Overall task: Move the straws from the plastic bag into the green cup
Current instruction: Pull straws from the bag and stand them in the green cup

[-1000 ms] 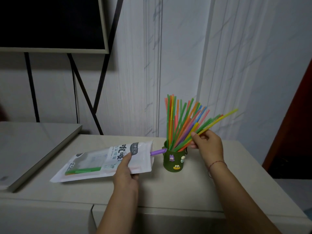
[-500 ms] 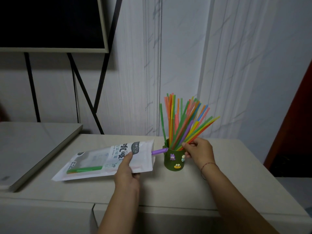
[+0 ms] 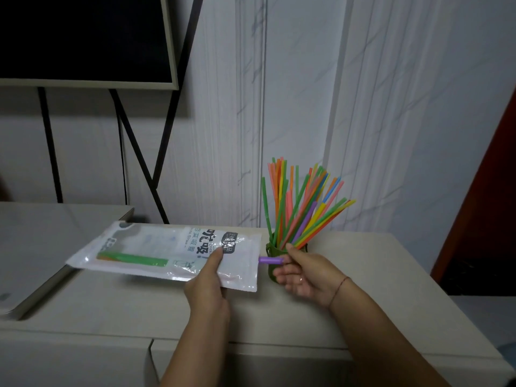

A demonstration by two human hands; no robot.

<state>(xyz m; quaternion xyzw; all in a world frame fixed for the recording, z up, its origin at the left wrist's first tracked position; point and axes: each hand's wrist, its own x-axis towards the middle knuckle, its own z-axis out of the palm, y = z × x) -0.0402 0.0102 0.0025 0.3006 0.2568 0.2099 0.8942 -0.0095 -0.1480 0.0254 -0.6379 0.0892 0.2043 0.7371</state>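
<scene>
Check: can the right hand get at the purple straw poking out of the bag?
Probably yes. The right hand is right at the free end of the purple straw, with nothing between them, while the left hand grips the plastic bag.

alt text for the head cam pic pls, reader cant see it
A person's left hand holds a plastic straw bag over a beige tabletop while the right hand touches a purple straw poking from its mouth. Behind that hand, a green cup holds many coloured straws.
</scene>
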